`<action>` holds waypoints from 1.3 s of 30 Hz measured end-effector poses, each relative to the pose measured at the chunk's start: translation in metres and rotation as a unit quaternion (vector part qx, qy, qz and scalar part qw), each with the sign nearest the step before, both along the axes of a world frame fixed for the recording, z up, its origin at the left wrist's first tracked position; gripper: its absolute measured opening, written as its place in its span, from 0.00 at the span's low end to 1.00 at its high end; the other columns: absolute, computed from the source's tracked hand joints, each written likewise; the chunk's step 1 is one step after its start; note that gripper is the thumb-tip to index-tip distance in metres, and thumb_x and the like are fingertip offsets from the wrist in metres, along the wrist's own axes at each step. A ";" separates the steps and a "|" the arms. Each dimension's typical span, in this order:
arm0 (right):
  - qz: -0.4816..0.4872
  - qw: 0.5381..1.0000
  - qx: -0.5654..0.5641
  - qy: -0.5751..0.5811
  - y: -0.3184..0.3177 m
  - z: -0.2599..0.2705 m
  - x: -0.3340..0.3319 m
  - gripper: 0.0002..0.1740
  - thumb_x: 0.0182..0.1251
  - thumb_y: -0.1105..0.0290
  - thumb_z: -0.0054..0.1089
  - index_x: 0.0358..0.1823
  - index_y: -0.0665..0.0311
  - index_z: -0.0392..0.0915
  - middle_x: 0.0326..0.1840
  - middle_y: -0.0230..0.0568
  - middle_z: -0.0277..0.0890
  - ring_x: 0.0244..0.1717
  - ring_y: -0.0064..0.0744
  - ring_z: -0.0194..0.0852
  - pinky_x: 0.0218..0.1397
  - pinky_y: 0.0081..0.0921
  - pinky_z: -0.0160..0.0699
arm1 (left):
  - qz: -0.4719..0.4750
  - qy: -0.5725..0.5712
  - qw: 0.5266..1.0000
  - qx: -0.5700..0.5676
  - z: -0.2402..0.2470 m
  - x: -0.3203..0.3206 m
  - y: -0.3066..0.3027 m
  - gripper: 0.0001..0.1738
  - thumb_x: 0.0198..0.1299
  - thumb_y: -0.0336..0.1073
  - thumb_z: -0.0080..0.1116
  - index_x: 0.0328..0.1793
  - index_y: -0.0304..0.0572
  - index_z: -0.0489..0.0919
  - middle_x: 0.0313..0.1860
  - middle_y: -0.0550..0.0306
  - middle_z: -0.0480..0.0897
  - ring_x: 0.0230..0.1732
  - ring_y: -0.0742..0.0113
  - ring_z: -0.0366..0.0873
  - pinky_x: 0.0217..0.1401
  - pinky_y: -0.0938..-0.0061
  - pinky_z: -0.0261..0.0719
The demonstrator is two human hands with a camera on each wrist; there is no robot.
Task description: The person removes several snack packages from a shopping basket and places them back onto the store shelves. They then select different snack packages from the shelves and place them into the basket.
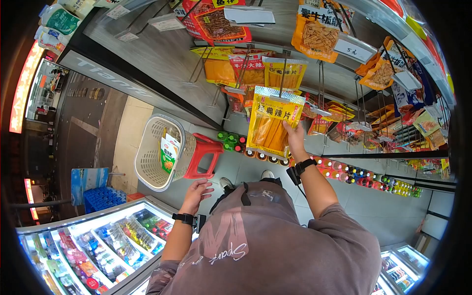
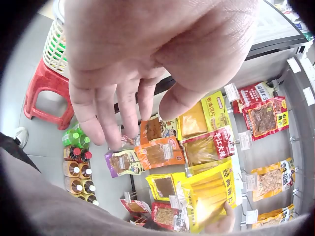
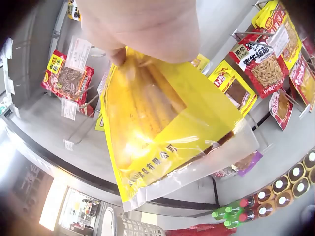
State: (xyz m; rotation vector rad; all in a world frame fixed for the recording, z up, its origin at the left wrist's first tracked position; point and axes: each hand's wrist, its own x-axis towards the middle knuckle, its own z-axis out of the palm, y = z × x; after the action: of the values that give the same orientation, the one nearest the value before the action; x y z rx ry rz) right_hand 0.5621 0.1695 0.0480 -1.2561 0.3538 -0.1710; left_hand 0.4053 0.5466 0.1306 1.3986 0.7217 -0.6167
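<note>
My right hand (image 1: 296, 141) pinches the lower right edge of a yellow snack packet (image 1: 269, 125), whose clear window shows orange strips. In the right wrist view the thumb and palm cover the upper part of this packet (image 3: 206, 105). Right behind it, a similar yellow packet (image 1: 284, 71) hangs on the rack beside a red one (image 1: 244, 63). My left hand (image 1: 195, 192) is held in the air near the basket with its fingers loosely extended, holding nothing. The left wrist view shows that palm (image 2: 147, 64) with the fingers pointing down.
A cream plastic basket (image 1: 147, 153) holding a white-and-green packet (image 1: 168, 156) rests by a red stool (image 1: 204, 167). Rows of bottles (image 1: 344, 172) line the floor under the rack. A lit glass-topped freezer (image 1: 105, 246) stands at the left. Metal hooks jut from the shelf.
</note>
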 end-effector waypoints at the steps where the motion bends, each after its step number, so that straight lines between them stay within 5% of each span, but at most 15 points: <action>1: -0.008 1.000 -0.002 0.006 -0.001 0.000 0.005 0.19 0.64 0.71 0.61 0.54 0.69 0.70 0.52 0.38 0.77 0.51 0.26 0.73 0.57 0.24 0.68 | -0.001 0.000 1.000 0.000 0.000 0.001 0.000 0.17 0.67 0.34 0.47 0.60 0.38 0.69 0.56 0.49 0.78 0.51 0.57 0.80 0.51 0.66 0.79; 12: -0.008 0.994 -0.108 -0.032 -0.016 -0.025 0.025 0.19 0.61 0.73 0.62 0.52 0.71 0.73 0.47 0.39 0.79 0.47 0.28 0.76 0.55 0.24 0.69 | 0.030 -0.010 0.999 0.021 0.012 -0.008 0.000 0.19 0.65 0.34 0.48 0.60 0.36 0.69 0.55 0.49 0.78 0.51 0.58 0.80 0.49 0.69 0.79; 18: 0.018 0.999 0.026 -0.023 0.004 0.004 -0.035 0.16 0.62 0.79 0.59 0.52 0.67 0.72 0.47 0.36 0.79 0.47 0.24 0.75 0.54 0.23 0.71 | 0.045 0.029 0.998 0.032 -0.002 -0.029 0.010 0.18 0.66 0.34 0.47 0.60 0.36 0.69 0.54 0.50 0.79 0.51 0.60 0.80 0.48 0.70 0.79; 23: -0.003 0.997 0.070 -0.019 0.003 0.012 -0.019 0.16 0.64 0.78 0.59 0.53 0.67 0.71 0.48 0.36 0.78 0.48 0.24 0.75 0.54 0.22 0.71 | 0.005 0.030 0.999 0.021 -0.006 -0.017 0.006 0.18 0.67 0.35 0.48 0.60 0.37 0.69 0.55 0.50 0.78 0.51 0.59 0.80 0.50 0.68 0.78; 39: -0.021 0.996 -0.077 -0.037 -0.001 -0.006 -0.020 0.17 0.63 0.74 0.61 0.52 0.69 0.72 0.47 0.38 0.79 0.47 0.26 0.76 0.53 0.23 0.71 | -0.001 0.016 1.000 0.016 -0.001 -0.033 0.015 0.19 0.64 0.34 0.49 0.60 0.37 0.69 0.53 0.51 0.79 0.49 0.61 0.80 0.49 0.70 0.78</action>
State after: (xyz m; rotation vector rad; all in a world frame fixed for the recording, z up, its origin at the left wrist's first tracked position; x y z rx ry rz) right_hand 0.5417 0.1683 0.0425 -1.3919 0.3081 -0.2841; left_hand 0.3720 0.5614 0.1295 1.4221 0.7598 -0.6330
